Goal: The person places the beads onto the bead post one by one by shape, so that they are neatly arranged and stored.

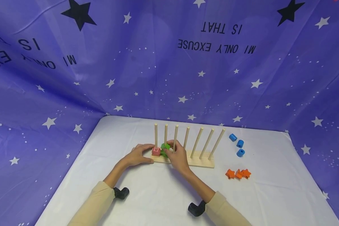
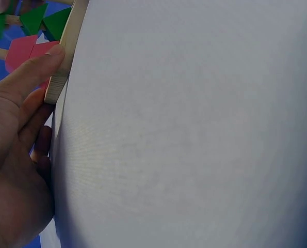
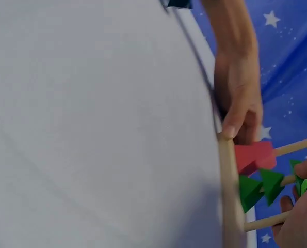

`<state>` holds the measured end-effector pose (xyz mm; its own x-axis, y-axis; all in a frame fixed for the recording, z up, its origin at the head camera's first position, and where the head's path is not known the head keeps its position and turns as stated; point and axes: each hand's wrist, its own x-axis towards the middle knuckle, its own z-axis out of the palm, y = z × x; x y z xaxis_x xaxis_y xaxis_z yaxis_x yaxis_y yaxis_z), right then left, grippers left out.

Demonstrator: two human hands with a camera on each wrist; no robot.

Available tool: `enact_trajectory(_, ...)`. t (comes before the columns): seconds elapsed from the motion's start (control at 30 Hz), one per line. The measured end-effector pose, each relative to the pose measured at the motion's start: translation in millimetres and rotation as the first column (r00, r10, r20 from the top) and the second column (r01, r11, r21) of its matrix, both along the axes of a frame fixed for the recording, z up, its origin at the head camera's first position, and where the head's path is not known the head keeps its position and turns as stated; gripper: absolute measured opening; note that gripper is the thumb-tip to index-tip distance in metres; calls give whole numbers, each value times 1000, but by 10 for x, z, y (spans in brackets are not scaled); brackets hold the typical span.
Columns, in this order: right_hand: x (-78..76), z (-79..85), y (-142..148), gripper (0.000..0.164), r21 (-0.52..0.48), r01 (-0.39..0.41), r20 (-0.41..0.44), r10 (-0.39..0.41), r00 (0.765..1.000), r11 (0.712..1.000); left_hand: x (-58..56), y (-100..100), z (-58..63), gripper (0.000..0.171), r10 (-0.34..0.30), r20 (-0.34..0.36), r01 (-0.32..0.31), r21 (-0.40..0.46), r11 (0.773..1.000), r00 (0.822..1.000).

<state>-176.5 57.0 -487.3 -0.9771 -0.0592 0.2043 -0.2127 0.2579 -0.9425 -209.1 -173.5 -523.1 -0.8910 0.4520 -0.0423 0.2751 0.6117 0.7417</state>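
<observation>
i count seven pegs (image 1: 196, 142), standing in one row on a wooden board (image 1: 197, 163). i count also three green pieces (image 3: 273, 185), two red pieces (image 2: 21, 53) in the left wrist view, three blue pieces (image 1: 240, 143) and three orange pieces (image 1: 239, 174). the green pieces are three-sided, with flat smooth faces and sharp edges; a lighter green shows on the face of the upper one. they are at the second peg from the left: two sit low on it, close together, and the third is higher, at the fingers of the right hand (image 1: 178, 157). this hand is nearly closed and pinches the third green piece between thumb and finger; in the left wrist view it is blurred. the left hand (image 1: 137, 156) is partly open and holds the left end of the board, thumb at the front and fingers behind. the red pieces are on the first peg, just beside the green ones. the blue pieces and the star-shaped orange pieces lie on the white cloth (image 1: 271, 194), to the right of the board.
</observation>
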Motion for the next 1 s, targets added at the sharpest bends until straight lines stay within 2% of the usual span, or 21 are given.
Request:
enact_trajectory(0.17, -9, -107, 18, 25, 17, -8, 20, 8, 1000, 1000, 4, 4, 22, 76, -3, -5, 3, -1, 1000, 1000)
enact_trajectory(0.37, -11, -130, 35, 26, 28, -21, 29, 20, 999, 999, 5, 4, 28, 77, 2, 3, -2, 4, 1000, 1000)
enact_trajectory(0.53, 63, -144, 132, 45, 63, -66, 70, 62, 996, 996, 6, 1, 0, 77, -4, -5, 4, -1, 1000, 1000)
enact_trajectory(0.67, 202, -120, 293, 59, 94, -111, 103, 101, 989, 989, 8, 2, -15, 77, -2, 1, 2, -1, 1000, 1000)
enact_trajectory(0.77, 305, -84, 455, 55, 83, -125, 109, 115, 987, 989, 9, 2, -15, 77, 2, 7, -2, 1, 1000, 1000)
enact_trajectory(0.87, 365, -40, 663, 42, 41, -125, 84, 121, 989, 991, 7, 3, -9, 77, 3, 10, -3, 4, 1000, 1000)
enact_trajectory(1.0, 394, 28, 998, 26, 70, -69, 33, 66, 997, 995, 5, 1, 2, 77, 4, 13, -4, 5, 1000, 1000)
